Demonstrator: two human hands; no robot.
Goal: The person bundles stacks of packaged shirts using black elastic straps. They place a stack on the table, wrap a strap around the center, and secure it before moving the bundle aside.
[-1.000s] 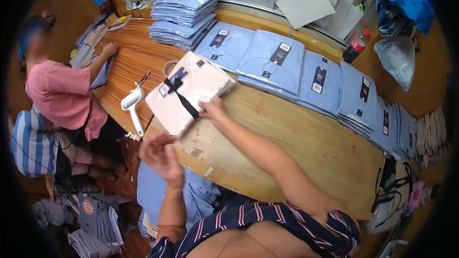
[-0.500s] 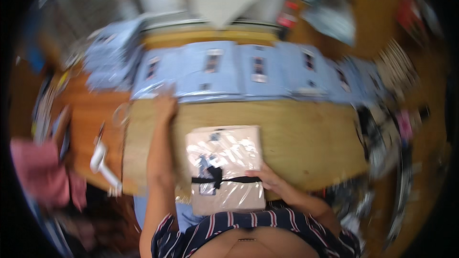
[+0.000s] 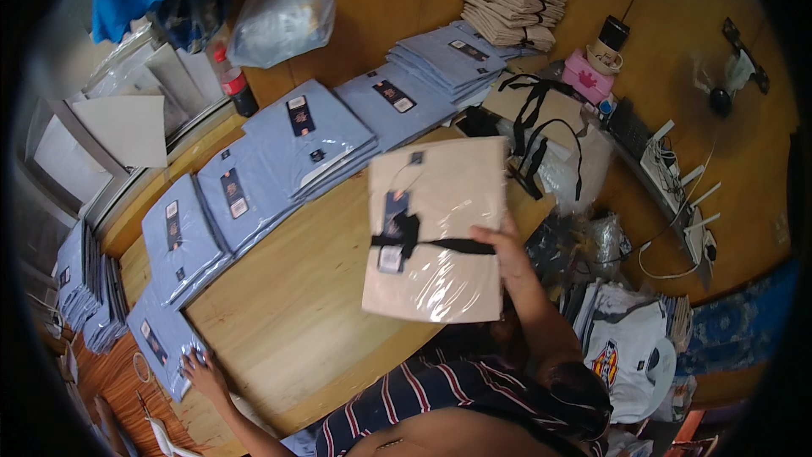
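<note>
My right hand (image 3: 506, 245) grips the right edge of a beige folded garment (image 3: 461, 195) in a clear bag, holding it up over the table. A black ribbon is tied in a bow around its middle, and a dark tag hangs at its left. My left hand (image 3: 205, 374), fingers spread, touches the edge of a light blue folded shirt (image 3: 150, 340) in a clear bag at the table's near left. From there, more bagged blue shirts (image 3: 233, 190) with dark tags run along the far edge of the wooden table (image 3: 296, 296).
At far right stands a stack of beige garments (image 3: 512, 4). Beside it are a pink box (image 3: 588, 76), a black-ribboned flat package (image 3: 533, 118) and a white router (image 3: 694, 237). A cola bottle (image 3: 235, 85) stands behind the shirts. Another blue stack (image 3: 80, 279) is at left.
The view has swung to the right. My right hand has raised the beige garment off the table and carried it rightward. My left hand remains by the leftmost blue shirts.
</note>
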